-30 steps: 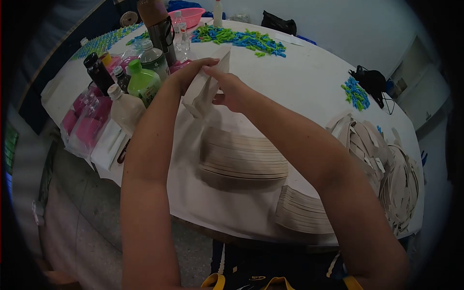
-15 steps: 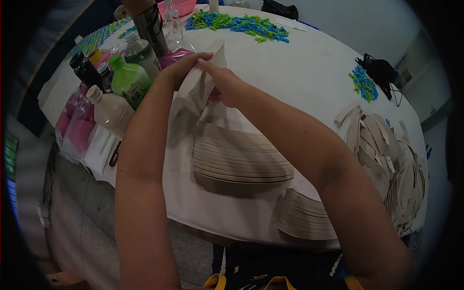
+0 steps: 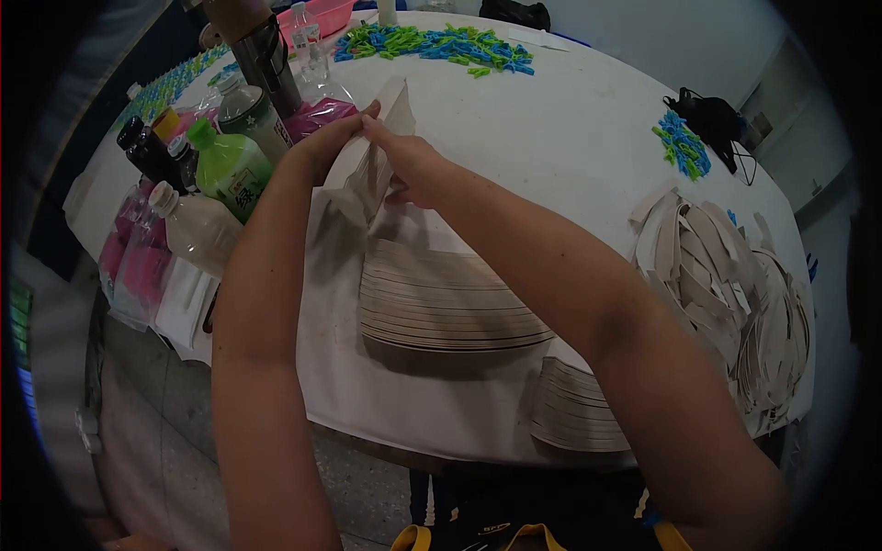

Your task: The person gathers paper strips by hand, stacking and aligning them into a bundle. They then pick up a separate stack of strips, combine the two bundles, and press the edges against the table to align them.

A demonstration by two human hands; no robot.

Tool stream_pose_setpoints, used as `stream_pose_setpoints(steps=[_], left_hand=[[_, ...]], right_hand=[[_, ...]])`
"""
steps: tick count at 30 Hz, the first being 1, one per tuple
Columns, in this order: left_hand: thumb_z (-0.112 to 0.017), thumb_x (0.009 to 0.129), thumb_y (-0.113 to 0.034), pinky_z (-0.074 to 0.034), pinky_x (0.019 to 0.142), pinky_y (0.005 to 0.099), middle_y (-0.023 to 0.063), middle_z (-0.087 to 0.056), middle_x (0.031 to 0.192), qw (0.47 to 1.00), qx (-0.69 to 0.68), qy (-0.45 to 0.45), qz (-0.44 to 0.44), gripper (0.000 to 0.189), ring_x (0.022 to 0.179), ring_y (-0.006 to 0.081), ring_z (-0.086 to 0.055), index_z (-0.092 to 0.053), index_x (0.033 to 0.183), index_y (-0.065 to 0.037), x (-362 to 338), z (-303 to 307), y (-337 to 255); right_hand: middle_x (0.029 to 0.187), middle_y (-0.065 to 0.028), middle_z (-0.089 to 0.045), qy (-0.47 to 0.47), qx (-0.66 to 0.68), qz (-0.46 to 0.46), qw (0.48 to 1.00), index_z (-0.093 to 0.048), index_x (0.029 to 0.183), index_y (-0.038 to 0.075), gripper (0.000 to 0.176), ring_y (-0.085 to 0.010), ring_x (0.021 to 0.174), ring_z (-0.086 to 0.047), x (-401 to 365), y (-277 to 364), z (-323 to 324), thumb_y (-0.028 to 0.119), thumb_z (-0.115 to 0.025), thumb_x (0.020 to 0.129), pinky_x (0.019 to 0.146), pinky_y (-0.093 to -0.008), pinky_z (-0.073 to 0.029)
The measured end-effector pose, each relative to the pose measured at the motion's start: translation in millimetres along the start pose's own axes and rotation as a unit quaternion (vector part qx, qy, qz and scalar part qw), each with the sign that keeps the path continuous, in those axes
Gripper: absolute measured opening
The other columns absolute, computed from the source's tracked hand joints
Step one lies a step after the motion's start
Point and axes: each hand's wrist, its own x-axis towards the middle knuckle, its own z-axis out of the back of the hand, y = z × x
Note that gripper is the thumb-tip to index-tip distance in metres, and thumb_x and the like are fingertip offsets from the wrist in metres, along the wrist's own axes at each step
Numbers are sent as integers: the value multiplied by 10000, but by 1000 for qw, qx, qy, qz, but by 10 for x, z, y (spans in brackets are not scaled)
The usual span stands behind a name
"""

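Both hands meet over the far side of the table, gripping a folded cream sheet piece (image 3: 397, 108) that looks like fabric or thin leather. My left hand (image 3: 333, 145) has its fingers closed on the piece's upper left side. Pressed against the same piece from the right is my right hand (image 3: 415, 171), its thumb near the left fingertips. Some fingertips are hidden behind the material. Just below the hands lies a thick stack of curved cream strips (image 3: 446, 298). A smaller stack of such strips (image 3: 571, 409) sits near the table edge, partly covered by my right forearm.
Several bottles, including a green bottle (image 3: 227, 170), crowd the left beside a steel flask (image 3: 266, 69) and pink packages (image 3: 142, 248). Blue and green clips (image 3: 441, 46) lie at the back. Loose cream strips (image 3: 703, 262) and a black bag (image 3: 703, 124) are at right.
The view has shifted slightly, so most things appear a little further left. Both hands keep hold of the cream sheet piece, with little visible movement.
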Motion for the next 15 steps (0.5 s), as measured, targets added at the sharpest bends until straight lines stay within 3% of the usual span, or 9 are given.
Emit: stream_pose_setpoints(steps=[5, 7, 8, 10, 11, 13, 15], left_hand=[[-623, 949, -690, -620, 839, 475, 172, -719, 1187, 999, -8, -10, -29, 734, 947, 301, -739, -610, 1384, -99, 11, -52, 0], [-622, 979, -592, -620, 846, 468, 176, -724, 1161, 996, -6, -33, -78, 637, 934, 299, -739, -623, 1350, -75, -12, -111, -35], [-622, 979, -592, -620, 846, 468, 176, -724, 1161, 996, -4, -30, -79, 637, 934, 299, -739, -623, 1350, -75, 9, -104, -65], [-623, 988, -499, -614, 874, 462, 184, -726, 1175, 999, -40, -16, 2, 580, 955, 299, -740, -622, 1333, -33, 34, -64, -123], [-623, 988, -499, -614, 874, 462, 184, -726, 1175, 999, -39, -14, 2, 580, 955, 299, -740, -622, 1333, -33, 40, -57, -132], [-626, 989, -461, -605, 905, 468, 188, -730, 1182, 999, -43, -4, 2, 584, 982, 308, -739, -609, 1340, 6, 38, -48, -138], [-621, 993, -446, -598, 920, 464, 189, -733, 1183, 999, -48, 14, 6, 580, 992, 311, -737, -610, 1344, 15, 17, -56, -154]], right_hand=[[1597, -145, -472, -8, 40, -22, 999, -424, 1590, 152, 906, -379, 1445, -443, -18, -3, -79, 770, -574, 944, 1134, -637, -313], [1640, -117, -427, 4, 95, -14, 995, -402, 1605, 185, 846, -371, 1485, -395, -118, 26, -145, 746, -517, 982, 1145, -657, -268], [1640, -117, -427, 1, 96, -12, 995, -402, 1605, 185, 846, -371, 1485, -395, -144, 42, -178, 746, -517, 982, 1145, -657, -268], [1576, -164, -465, -29, 118, -22, 992, -419, 1588, 116, 820, -354, 1430, -458, -200, 70, -226, 653, -581, 989, 1127, -559, -407], [1576, -164, -465, -31, 119, -21, 992, -419, 1588, 116, 820, -354, 1430, -458, -287, 88, -246, 653, -581, 989, 1127, -559, -407], [1602, -125, -457, 6, 129, -22, 991, -415, 1583, 171, 677, -339, 1468, -415, -445, 117, -288, 578, -449, 1043, 1139, -610, -312], [1574, -128, -480, 15, 154, -32, 987, -421, 1574, 152, 671, -321, 1452, -435, -384, 53, -293, 551, -459, 1037, 1129, -570, -348]])
